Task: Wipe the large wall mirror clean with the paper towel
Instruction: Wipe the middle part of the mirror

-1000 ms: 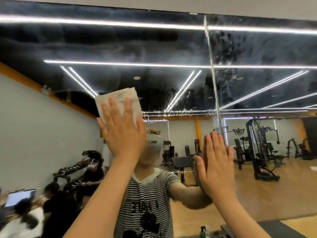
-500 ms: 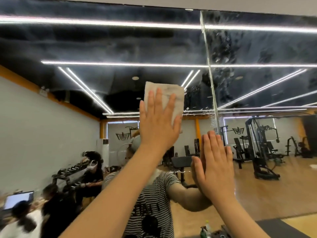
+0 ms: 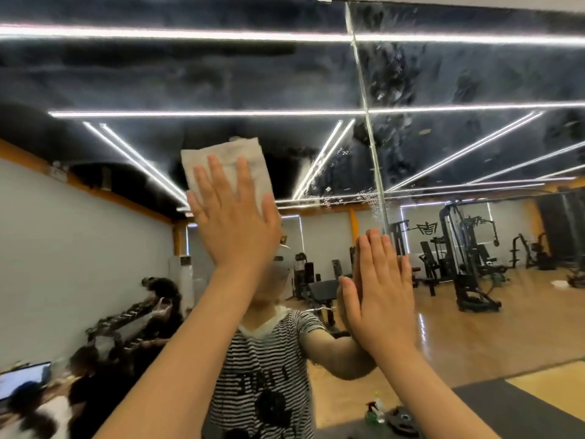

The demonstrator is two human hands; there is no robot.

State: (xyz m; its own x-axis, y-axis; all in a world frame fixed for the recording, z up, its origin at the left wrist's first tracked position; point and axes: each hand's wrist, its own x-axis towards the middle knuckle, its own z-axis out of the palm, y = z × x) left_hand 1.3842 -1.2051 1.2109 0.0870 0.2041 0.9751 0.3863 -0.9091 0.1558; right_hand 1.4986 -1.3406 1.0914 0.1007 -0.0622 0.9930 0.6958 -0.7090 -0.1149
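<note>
The paper towel is showing off-white with faint grey smudging against the mirror, which is reflecting a black ceiling crossed by white light strips. In the reflection, a shirt is showing black-and-white stripes, the floor is glowing tan, and a spray bottle is showing green.

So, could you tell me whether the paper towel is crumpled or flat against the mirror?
Flat: the towel lies as a smooth rectangle on the mirror, pressed by the left hand's straight fingers.
</note>
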